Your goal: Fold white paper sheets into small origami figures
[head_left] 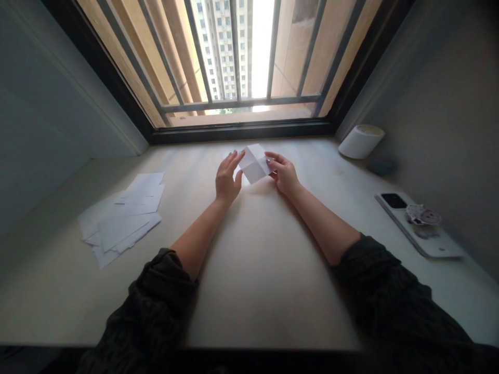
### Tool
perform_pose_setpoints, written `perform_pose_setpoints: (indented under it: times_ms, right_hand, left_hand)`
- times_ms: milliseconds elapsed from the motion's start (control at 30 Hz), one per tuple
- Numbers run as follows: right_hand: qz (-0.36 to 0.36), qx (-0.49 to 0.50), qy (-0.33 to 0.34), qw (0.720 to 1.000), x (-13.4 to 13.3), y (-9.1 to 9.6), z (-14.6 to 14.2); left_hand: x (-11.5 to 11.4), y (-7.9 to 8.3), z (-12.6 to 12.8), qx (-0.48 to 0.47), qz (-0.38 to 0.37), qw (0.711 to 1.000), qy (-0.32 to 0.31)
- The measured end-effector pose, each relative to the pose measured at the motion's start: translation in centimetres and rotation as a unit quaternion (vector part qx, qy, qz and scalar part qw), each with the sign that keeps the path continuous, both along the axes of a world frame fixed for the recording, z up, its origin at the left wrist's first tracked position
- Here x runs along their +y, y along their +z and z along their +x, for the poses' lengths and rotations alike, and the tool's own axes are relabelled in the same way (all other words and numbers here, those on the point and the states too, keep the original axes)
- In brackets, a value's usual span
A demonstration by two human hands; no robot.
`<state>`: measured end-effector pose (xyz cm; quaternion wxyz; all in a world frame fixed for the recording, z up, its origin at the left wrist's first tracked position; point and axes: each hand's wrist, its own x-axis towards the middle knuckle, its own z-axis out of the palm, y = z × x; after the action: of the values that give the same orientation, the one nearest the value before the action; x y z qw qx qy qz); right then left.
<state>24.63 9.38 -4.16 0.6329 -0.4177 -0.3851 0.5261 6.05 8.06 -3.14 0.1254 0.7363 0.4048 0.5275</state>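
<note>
A small white square of paper [254,163] with crossed fold creases is held just above the pale table [257,270], near the window. My right hand [284,173] pinches its right edge between thumb and fingers. My left hand [228,178] is at the paper's left edge with the fingers stretched out, their tips touching or nearly touching the sheet. Both forearms reach forward out of dark sleeves.
A loose pile of white paper sheets [120,218] lies on the table at the left. At the right lie a phone [419,223] in a decorated case, a white roll [360,141] and a small dark object [380,167]. A barred window [237,62] faces me.
</note>
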Motion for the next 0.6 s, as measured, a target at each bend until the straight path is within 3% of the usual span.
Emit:
perform_pose_setpoints:
  times_ms: [100,233,367,600]
  right_hand:
    - [0.009,-0.026,0.008,1.0,-0.1,0.0,-0.1]
    - [0.021,-0.05,0.034,0.998,-0.3,0.2,-0.1]
    - [0.023,-0.049,0.059,0.997,-0.4,0.4,-0.1]
    - [0.03,0.016,0.052,0.998,-0.1,0.1,-0.1]
  left_hand:
    - [0.3,-0.3,0.0,-0.13,-0.081,0.988,-0.016]
    - [0.7,-1.1,0.1,-0.25,-0.192,0.948,-0.032]
    - [1.2,-1.2,0.1,-0.271,-0.223,0.936,-0.03]
    - [0.6,-0.1,0.2,-0.288,-0.304,0.901,-0.116]
